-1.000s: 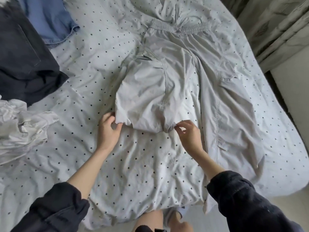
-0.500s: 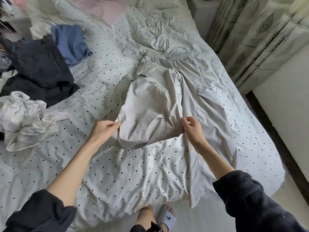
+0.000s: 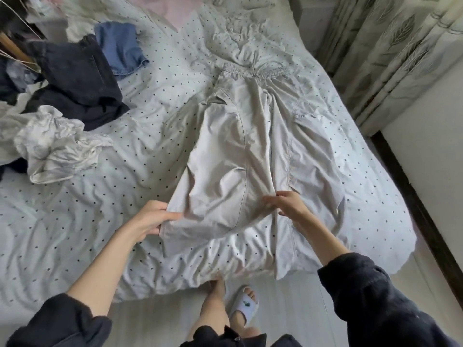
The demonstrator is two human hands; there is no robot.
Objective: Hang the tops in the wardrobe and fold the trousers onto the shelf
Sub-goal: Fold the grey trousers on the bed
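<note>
Trousers (image 3: 240, 146), light grey with a stretchy waistband, lie flat in the middle of the frame on a bed sheet (image 3: 155, 116) with small dark dots. The waistband is at the far end and the legs point back to the person. One leg is folded up on itself, so its end lies short, and the other leg hangs over the near edge of the bed.

The left hand (image 3: 152, 217) pinches the corner of the folded leg, thumb on top. The right hand (image 3: 288, 205) is on the cloth where the two legs meet (it looks a bit blurry, so I cannot tell if it grips or only touches).

At the upper left of the frame sit more clothes: a dark garment (image 3: 75, 81), a blue denim piece (image 3: 120, 46) and a crumpled white top (image 3: 52, 144). Leaf-print curtains (image 3: 390, 51) hang at the upper right. At the bottom, one foot wears a white slipper (image 3: 244, 306) on the pale floor.
</note>
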